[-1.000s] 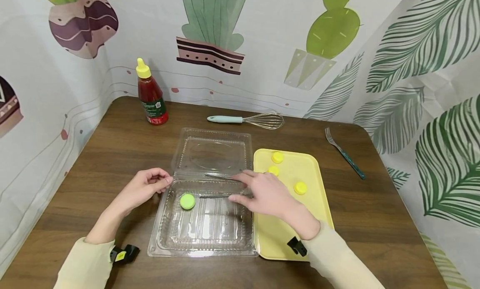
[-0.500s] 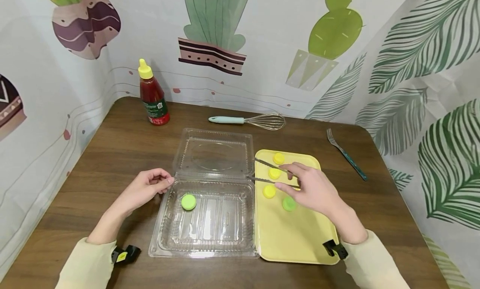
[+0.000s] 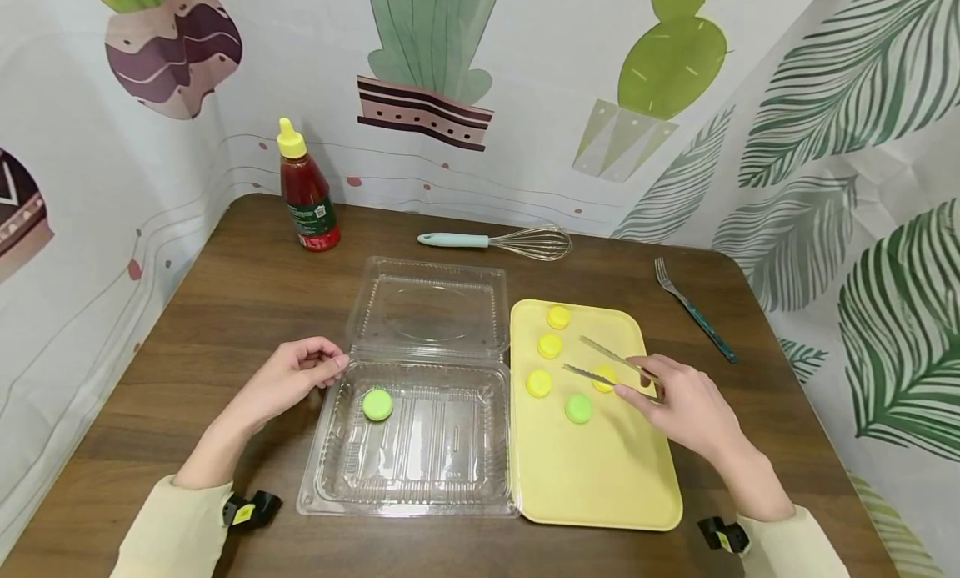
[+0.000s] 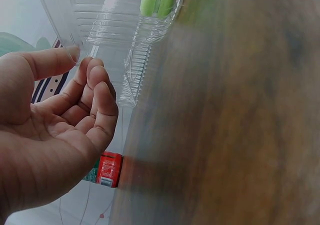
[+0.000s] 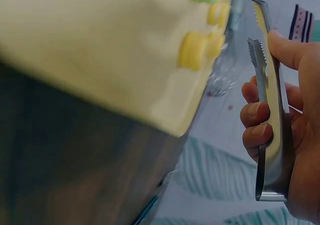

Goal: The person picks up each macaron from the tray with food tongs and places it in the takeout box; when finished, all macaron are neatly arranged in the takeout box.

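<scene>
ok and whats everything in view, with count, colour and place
Sauce bottle: 1, red with yellow cap, back left
Whisk: 1, pale blue handle, back of table
Fork: 1, teal handle, right of tray
Box: 1, clear, beside tray, open
Tray: 1, yellow, right of box
Macarons: 6, four yellow, one green on tray; one green in box
Tongs: 1, silver, over tray
Table: 1, brown, under everything
Cloth: count unclear, white, printed, behind table
Wrist cameras: 2, black, one per wrist
Sleeves: 2, cream, forearms
Left hand: 1, pinching box edge
Right hand: 1, gripping tongs
</scene>
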Tool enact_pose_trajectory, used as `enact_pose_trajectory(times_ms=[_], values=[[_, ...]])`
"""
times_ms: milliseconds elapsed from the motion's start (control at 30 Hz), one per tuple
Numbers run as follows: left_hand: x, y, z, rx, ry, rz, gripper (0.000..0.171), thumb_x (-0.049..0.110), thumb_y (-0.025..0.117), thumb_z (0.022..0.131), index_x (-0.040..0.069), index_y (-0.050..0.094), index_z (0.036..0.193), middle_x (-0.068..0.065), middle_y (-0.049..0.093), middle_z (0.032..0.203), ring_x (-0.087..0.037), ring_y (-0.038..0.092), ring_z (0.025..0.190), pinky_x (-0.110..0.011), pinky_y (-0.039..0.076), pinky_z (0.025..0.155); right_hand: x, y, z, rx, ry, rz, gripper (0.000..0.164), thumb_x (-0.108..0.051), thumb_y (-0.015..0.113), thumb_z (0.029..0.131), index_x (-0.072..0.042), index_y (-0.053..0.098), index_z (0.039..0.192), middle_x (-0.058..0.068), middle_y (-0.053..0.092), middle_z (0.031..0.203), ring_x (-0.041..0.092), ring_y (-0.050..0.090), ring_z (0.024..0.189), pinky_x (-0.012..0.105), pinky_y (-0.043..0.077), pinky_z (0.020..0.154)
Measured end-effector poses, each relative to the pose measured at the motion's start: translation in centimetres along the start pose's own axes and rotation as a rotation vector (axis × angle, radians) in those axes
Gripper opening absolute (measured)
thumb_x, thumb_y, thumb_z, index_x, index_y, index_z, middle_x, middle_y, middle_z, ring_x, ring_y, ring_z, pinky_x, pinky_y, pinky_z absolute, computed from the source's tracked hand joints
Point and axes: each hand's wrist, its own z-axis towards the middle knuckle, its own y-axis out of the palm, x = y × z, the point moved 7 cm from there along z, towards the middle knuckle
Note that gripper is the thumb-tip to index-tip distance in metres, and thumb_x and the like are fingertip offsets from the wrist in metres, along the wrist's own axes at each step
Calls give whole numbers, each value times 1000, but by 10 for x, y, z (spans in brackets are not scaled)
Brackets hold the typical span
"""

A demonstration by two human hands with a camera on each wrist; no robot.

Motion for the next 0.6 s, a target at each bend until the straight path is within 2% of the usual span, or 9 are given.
enact_pose_trajectory(times_ms=[167,367,600], values=[[0,0,0,4,1,6,23,18,63,99,-5,62,105,-10,61,84,-22,58,77,-32,50,57,18,2,-16,-12,47,-16,40,-38,77,88,-8,70,113,-3,60,83,2,38,50,24,31,43],[0,-1,0,3,0,6,24,18,63,100,-5,62,105,-10,61,84,-22,58,77,-32,50,56,30,3,-27,0,45,-48,34,-36,78,87,-11,71,110,-9,54,79,1,33,49,23,29,44],[1,0,0,4,4,1,24,19,63,100,-5,62,104,-10,61,83,-21,59,75,-32,50,56,39,3,-37,-27,93,-39,38,-38,76,89,-9,72,114,-6,62,83,4,43,57,25,34,48]])
